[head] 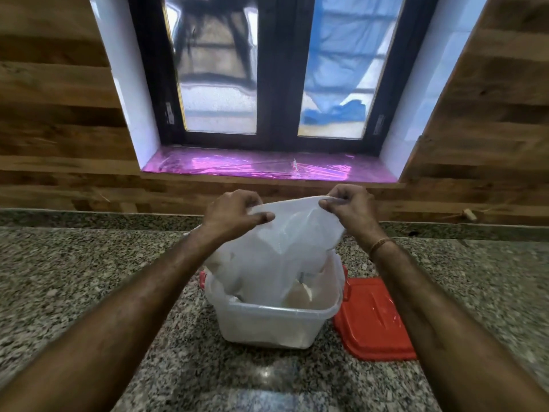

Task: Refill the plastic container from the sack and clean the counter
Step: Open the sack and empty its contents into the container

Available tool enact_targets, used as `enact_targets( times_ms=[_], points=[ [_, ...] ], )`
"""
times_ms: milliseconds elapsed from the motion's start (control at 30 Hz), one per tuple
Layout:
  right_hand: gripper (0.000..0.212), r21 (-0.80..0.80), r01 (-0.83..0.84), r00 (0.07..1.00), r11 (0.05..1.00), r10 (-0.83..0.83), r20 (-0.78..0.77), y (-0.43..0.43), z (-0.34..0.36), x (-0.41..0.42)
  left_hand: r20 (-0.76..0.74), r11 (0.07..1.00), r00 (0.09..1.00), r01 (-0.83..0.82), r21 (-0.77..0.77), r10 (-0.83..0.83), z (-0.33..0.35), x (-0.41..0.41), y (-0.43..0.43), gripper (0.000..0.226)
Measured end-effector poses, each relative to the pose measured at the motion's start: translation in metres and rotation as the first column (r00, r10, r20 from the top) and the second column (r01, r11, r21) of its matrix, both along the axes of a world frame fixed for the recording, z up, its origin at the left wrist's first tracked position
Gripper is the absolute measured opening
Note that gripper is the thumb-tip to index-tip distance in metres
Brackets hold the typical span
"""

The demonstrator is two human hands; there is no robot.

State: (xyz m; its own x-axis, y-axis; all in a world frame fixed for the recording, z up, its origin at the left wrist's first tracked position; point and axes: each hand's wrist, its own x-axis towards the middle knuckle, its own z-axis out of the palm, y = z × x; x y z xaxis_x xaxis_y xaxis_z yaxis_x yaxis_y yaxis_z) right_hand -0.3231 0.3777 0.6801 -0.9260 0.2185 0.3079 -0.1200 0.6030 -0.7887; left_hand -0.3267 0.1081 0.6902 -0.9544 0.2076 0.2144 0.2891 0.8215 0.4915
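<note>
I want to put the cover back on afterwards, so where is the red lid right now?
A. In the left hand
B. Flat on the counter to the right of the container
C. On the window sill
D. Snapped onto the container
B: the red lid lies flat on the granite counter, just right of the open plastic container, while both hands hold the sack.

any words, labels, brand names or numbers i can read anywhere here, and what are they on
None can be read.
The sack, held by the left hand and right hand: no print shows.
The plastic container and red lid: no label visible.
</note>
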Motion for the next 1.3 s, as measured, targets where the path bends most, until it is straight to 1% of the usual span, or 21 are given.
enact_targets(
  times_ms=[67, 133, 300, 400, 433, 467, 533, 567, 633, 700, 733, 767, 833, 900, 933, 967, 1033, 1100, 1200, 1233, 1300],
  points=[
    [0.021, -0.059, 0.014, 1.0, 0.998, -0.012, 0.025, 0.003, -0.001, 0.002, 0.081, 0.998, 0.997, 0.007, -0.06, -0.002, -0.006, -0.003, -0.027, 0.052],
    [0.02, -0.073, 0.012, 0.999, 0.997, -0.008, 0.047, 0.0, -0.003, 0.002, 0.128, 0.999, 0.992, 0.009, -0.053, -0.002, -0.013, -0.004, -0.047, 0.057],
    [0.019, -0.132, 0.021, 0.997, 0.991, -0.01, 0.081, 0.001, -0.001, 0.003, 0.226, 0.999, 0.973, 0.041, 0.028, -0.046, -0.029, 0.002, -0.081, 0.037],
    [0.019, -0.166, 0.037, 0.994, 0.985, -0.019, 0.109, 0.003, -0.003, 0.004, 0.162, 0.997, 0.986, 0.021, 0.071, -0.032, -0.042, 0.006, -0.091, 0.02],
    [0.019, -0.119, 0.045, 0.991, 0.992, -0.029, 0.127, 0.0, -0.003, 0.004, 0.123, 0.997, 0.992, 0.002, 0.083, -0.012, -0.043, 0.007, -0.093, 0.018],
    [0.016, -0.013, 0.063, 0.989, 0.998, -0.06, 0.132, -0.004, -0.002, 0.004, 0.079, 0.995, 0.997, -0.022, 0.095, 0.015, -0.043, 0.007, -0.094, 0.017],
    [0.017, 0.249, 0.104, 0.99, 0.963, -0.124, 0.063, -0.018, 0.006, 0.009, -0.02, 0.992, 0.998, -0.058, 0.11, 0.061, -0.038, 0.006, -0.091, 0.018],
    [0.026, 0.337, 0.083, 0.995, 0.938, -0.096, 0.022, -0.032, 0.011, 0.011, -0.067, 0.993, 0.996, -0.055, 0.108, 0.062, -0.034, 0.005, -0.089, 0.019],
    [0.039, 0.439, -0.065, 0.998, 0.896, 0.069, 0.008, -0.065, 0.021, 0.015, -0.158, 0.998, 0.987, -0.009, 0.066, 0.019, -0.024, 0.006, -0.082, 0.021],
    [0.041, 0.485, -0.23, 0.973, 0.843, 0.21, 0.096, -0.099, 0.027, 0.015, -0.238, 0.998, 0.971, 0.047, 0.034, -0.037, -0.013, 0.008, -0.073, 0.019],
    [0.04, 0.491, -0.275, 0.962, 0.827, 0.238, 0.137, -0.112, 0.028, 0.013, -0.268, 0.997, 0.962, 0.066, 0.036, -0.054, -0.009, 0.008, -0.069, 0.016],
    [0.037, 0.486, -0.283, 0.959, 0.827, 0.239, 0.152, -0.121, 0.027, 0.011, -0.275, 0.996, 0.96, 0.077, 0.047, -0.061, -0.006, 0.008, -0.067, 0.013],
    [0.025, 0.474, -0.221, 0.975, 0.853, 0.195, 0.105, -0.128, 0.023, 0.007, -0.252, 0.99, 0.965, 0.096, 0.102, -0.067, -0.006, 0.007, -0.066, 0.011],
    [0.025, 0.45, -0.163, 0.986, 0.878, 0.153, 0.057, -0.128, 0.019, 0.005, -0.206, 0.971, 0.978, 0.084, 0.225, -0.037, -0.009, 0.009, -0.067, 0.011],
    [0.024, 0.419, -0.142, 0.99, 0.897, 0.137, 0.042, -0.127, 0.018, 0.005, -0.179, 0.945, 0.984, 0.054, 0.323, 0.005, -0.013, 0.009, -0.069, 0.015],
    [0.023, 0.381, -0.116, 0.993, 0.917, 0.114, 0.028, -0.124, 0.018, 0.005, -0.131, 0.907, 0.99, 0.009, 0.421, 0.051, -0.017, 0.01, -0.069, 0.027],
    [0.022, 0.322, -0.059, 0.998, 0.945, 0.056, 0.018, -0.119, 0.021, 0.003, -0.008, 0.843, 0.997, -0.065, 0.534, 0.081, -0.026, 0.014, -0.07, 0.062],
    [0.022, 0.283, -0.034, 0.999, 0.959, 0.03, 0.021, -0.116, 0.026, 0.002, 0.101, 0.848, 0.995, -0.064, 0.526, 0.012, -0.037, 0.022, -0.067, 0.085],
    [0.023, 0.262, -0.01, 1.0, 0.965, 0.005, 0.02, -0.117, 0.028, 0.002, 0.174, 0.855, 0.975, 0.027, 0.519, -0.137, -0.047, 0.039, -0.052, 0.089],
    [0.024, 0.256, 0.01, 1.0, 0.967, -0.016, 0.019, -0.117, 0.027, 0.002, 0.167, 0.846, 0.976, 0.032, 0.533, -0.142, -0.047, 0.043, -0.045, 0.095],
    [0.025, 0.234, 0.059, 0.998, 0.97, -0.061, 0.002, -0.117, 0.026, 0.004, 0.091, 0.83, 0.996, -0.029, 0.557, -0.026, -0.042, 0.047, -0.032, 0.111]
  ],
)
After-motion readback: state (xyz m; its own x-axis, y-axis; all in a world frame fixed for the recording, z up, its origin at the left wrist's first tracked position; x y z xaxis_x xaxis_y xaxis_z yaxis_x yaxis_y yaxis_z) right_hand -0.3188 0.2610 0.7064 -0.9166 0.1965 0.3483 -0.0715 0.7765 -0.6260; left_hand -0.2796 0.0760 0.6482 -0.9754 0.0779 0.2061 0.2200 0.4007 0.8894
